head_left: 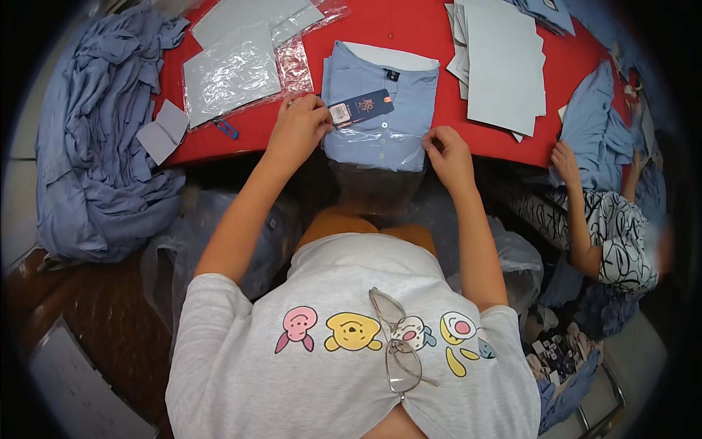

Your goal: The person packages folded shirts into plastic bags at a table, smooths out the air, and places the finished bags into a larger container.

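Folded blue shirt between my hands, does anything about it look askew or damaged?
The dark hang tag lies tilted across the folded blue shirt, its right end higher, rather than square; no damage shows.

– what colour is the folded shirt [411,108]?
– light blue, its tag [371,104] navy, the desk [391,25] red.
– and the co-worker's top [625,238]?
– white, patterned with black squiggles; the stacked cards [504,66] are pale grey.
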`<move>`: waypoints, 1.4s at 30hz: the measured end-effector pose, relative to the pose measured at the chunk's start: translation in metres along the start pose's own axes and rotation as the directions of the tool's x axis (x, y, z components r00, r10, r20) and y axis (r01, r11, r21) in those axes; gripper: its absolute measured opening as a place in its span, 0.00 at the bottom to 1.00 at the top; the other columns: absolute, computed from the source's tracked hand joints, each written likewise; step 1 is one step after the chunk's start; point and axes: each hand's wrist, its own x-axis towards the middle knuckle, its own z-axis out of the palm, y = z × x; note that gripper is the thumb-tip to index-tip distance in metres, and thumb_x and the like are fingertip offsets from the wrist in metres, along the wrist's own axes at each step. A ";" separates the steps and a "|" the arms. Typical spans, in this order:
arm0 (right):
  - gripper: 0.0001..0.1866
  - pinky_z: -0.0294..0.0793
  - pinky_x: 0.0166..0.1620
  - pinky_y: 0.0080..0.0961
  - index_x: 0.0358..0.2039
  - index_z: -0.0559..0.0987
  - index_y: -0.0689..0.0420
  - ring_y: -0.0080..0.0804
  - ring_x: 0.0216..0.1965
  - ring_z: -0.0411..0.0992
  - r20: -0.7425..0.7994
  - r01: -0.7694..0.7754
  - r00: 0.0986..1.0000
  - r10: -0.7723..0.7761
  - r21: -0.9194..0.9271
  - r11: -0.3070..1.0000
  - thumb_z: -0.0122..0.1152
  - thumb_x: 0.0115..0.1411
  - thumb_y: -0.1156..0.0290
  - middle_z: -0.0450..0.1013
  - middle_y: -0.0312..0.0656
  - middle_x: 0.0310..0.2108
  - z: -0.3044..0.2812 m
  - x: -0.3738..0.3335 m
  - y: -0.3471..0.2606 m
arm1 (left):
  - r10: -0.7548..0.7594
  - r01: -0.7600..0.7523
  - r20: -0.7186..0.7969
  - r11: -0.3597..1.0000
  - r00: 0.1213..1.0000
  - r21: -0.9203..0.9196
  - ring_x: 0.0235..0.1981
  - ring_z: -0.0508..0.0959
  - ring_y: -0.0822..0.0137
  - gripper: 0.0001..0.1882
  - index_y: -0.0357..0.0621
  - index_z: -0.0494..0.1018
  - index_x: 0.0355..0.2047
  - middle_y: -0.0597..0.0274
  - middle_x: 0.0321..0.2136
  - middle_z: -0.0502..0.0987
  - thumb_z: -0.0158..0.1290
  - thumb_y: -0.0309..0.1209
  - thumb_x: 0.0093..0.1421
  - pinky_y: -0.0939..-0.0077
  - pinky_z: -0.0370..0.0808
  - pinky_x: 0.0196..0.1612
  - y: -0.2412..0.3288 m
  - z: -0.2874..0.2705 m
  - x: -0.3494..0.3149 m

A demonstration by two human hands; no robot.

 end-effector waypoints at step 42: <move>0.07 0.67 0.70 0.40 0.21 0.84 0.58 0.50 0.76 0.55 0.410 0.156 0.905 -0.111 -0.077 0.985 0.76 0.41 0.82 0.56 0.41 0.80 -0.060 0.163 -0.041 | -0.346 0.337 0.113 0.705 0.932 -0.624 0.51 0.81 0.59 0.08 0.38 0.77 0.37 0.48 0.59 0.76 0.66 0.24 0.61 0.65 0.78 0.56 -0.032 0.023 0.046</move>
